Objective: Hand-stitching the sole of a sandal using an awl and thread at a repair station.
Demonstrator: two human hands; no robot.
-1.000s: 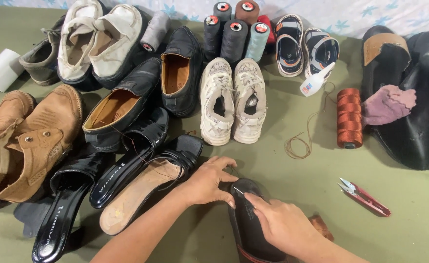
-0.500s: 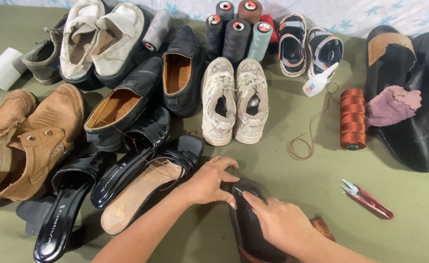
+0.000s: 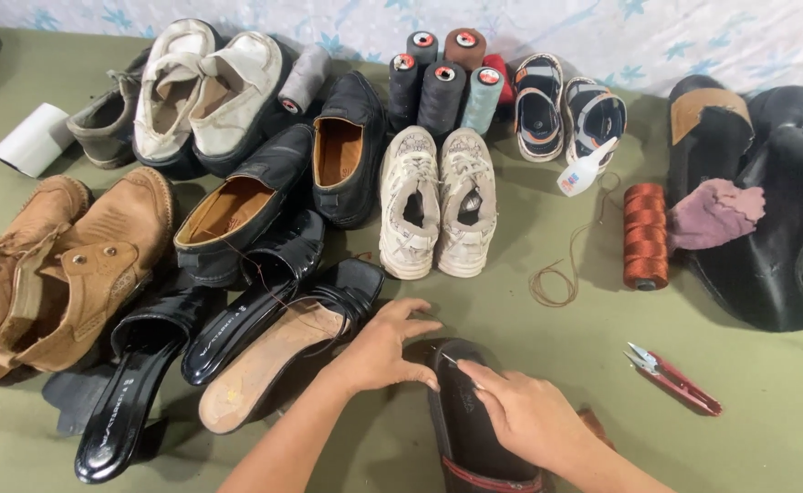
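1. A black shoe [image 3: 468, 422] lies near me on the green table [image 3: 748, 447], between my hands.
2. My left hand [image 3: 381, 351] rests spread on its far-left edge.
3. My right hand [image 3: 527, 415] pinches a needle [image 3: 449, 361] over it.

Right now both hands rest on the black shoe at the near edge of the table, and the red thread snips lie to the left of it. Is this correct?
Not quite. In the head view the left hand and right hand do rest on the black shoe, but the red thread snips lie to its right, not its left.
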